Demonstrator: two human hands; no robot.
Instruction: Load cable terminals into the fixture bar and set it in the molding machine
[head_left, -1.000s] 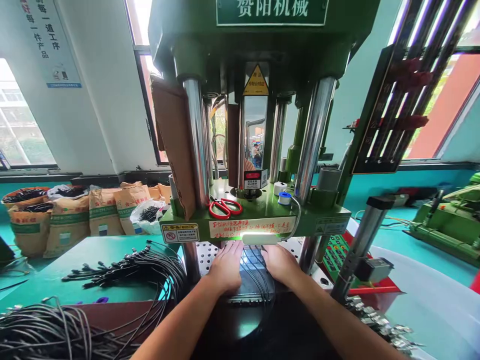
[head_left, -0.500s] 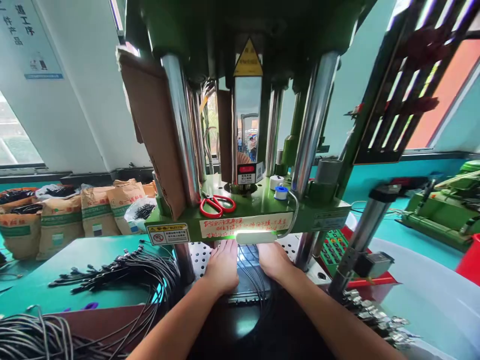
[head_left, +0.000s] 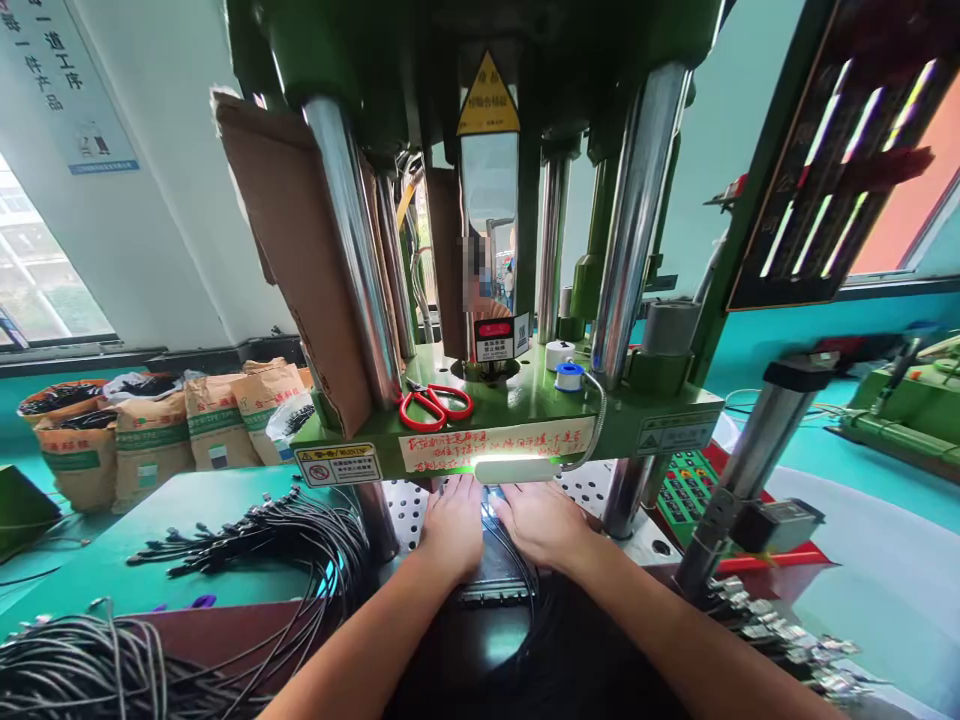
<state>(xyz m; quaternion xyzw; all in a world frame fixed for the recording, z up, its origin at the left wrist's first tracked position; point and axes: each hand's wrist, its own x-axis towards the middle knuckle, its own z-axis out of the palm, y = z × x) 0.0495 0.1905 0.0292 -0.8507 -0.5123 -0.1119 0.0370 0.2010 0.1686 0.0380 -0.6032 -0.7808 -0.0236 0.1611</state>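
Under the green press plate lies a flat metal mould [head_left: 499, 560], with several thin black cables [head_left: 517, 550] running over it towards me. My left hand [head_left: 454, 525] rests on the mould's left side, fingers stretched forward and fingertips partly hidden beneath the plate edge. On the right, my right hand [head_left: 544, 522] reaches in from the side, its thumb close to the cables and apart from the fingers. Its fingertips are partly covered by a white lamp [head_left: 523, 470], so whether it touches a cable end cannot be made out.
Red-handled scissors [head_left: 436, 406] and a blue-and-white spool [head_left: 569, 378] lie on the press plate [head_left: 510, 405]. Steel columns [head_left: 637, 220] flank the work spot. Cable bundles [head_left: 322, 535] cover the left table; a button panel [head_left: 690, 490] and metal-ended parts [head_left: 780, 630] are at right.
My right hand has moved inward over the mould, its thumb now nearer the cables. My left hand stays about where it was. The view has shifted slightly.
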